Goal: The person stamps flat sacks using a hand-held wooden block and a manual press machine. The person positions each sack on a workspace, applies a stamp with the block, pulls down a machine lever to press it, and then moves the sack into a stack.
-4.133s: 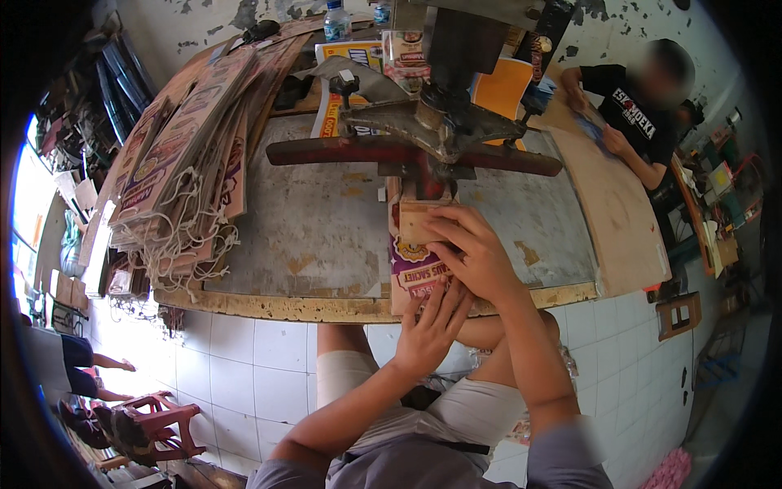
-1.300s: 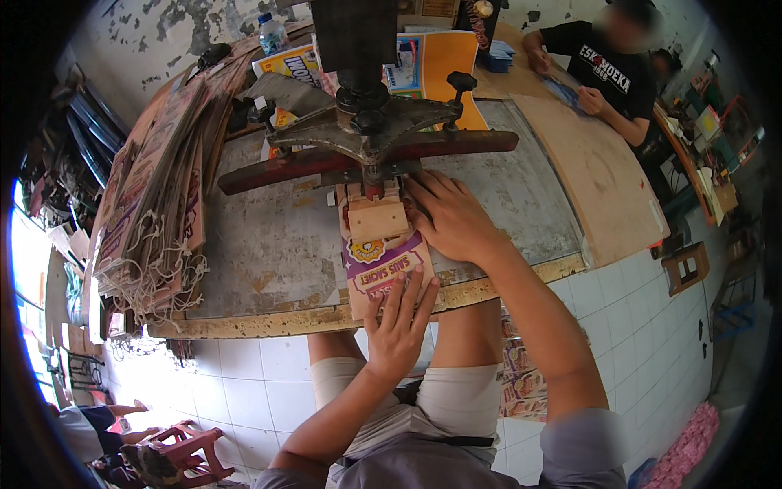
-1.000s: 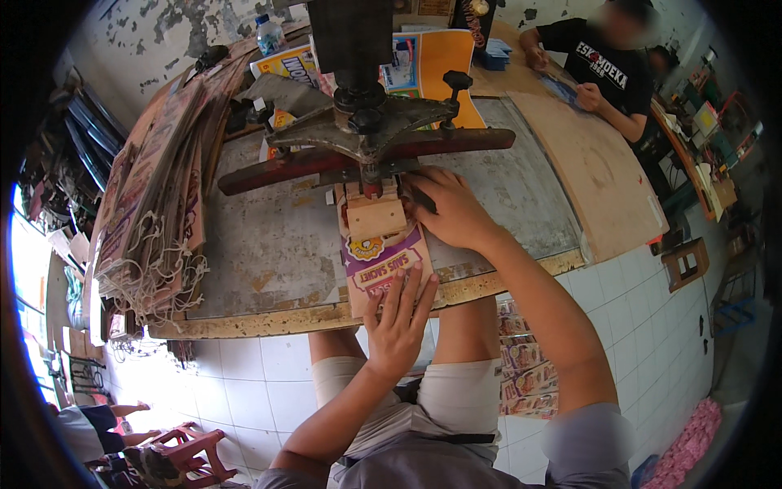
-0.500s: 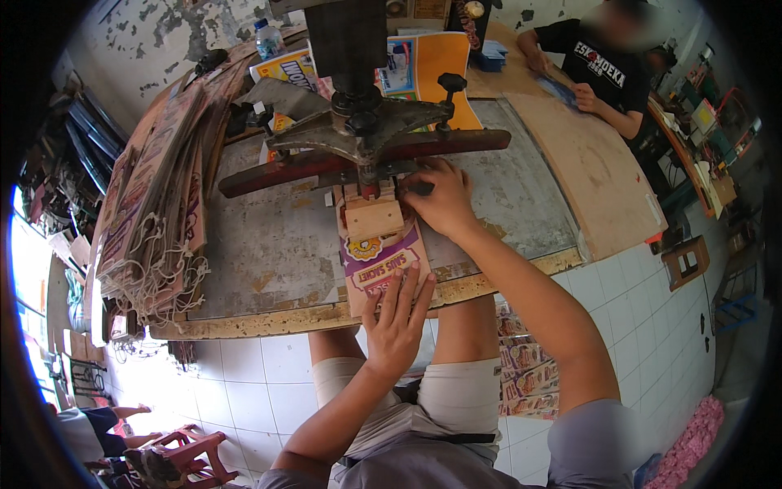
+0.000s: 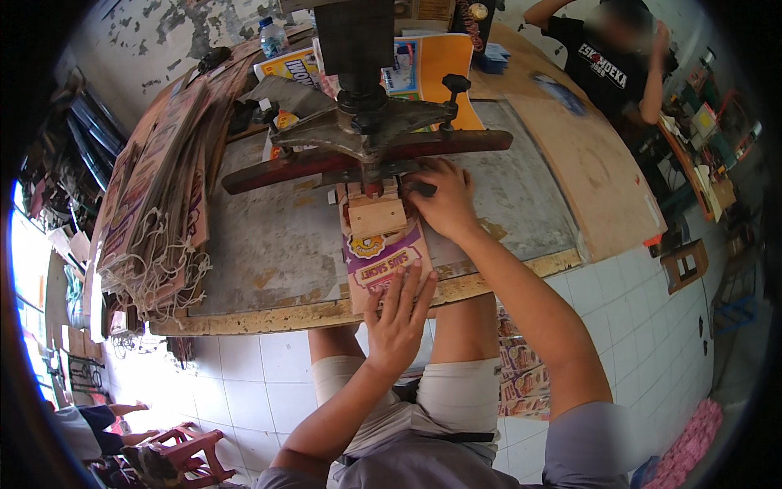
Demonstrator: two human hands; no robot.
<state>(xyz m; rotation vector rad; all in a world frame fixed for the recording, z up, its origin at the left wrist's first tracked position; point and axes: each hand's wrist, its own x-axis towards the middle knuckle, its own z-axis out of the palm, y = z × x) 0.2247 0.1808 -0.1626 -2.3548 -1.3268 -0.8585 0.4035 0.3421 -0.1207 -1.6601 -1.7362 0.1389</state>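
A printed cardboard strip in purple, red and brown lies on the worktable, its near end at the front edge. My left hand rests flat on that near end, fingers stretched out. Across the far part of the strip sits a small wooden block with two small holes, under the dark metal press head. Beside the block, my right hand has its fingers closed around a black knob-like handle. What that handle joins to is hidden by the hand and the press.
Bundles of strung printed strips are piled at the left. Behind the press lie colourful printed sheets and a water bottle. A co-worker is at the far right beside a brown board. A red stool stands lower left.
The co-worker has raised both hands toward the head, leaving a blue item on the board. My hands and the strip hold nearly the same place; the view has shifted slightly.
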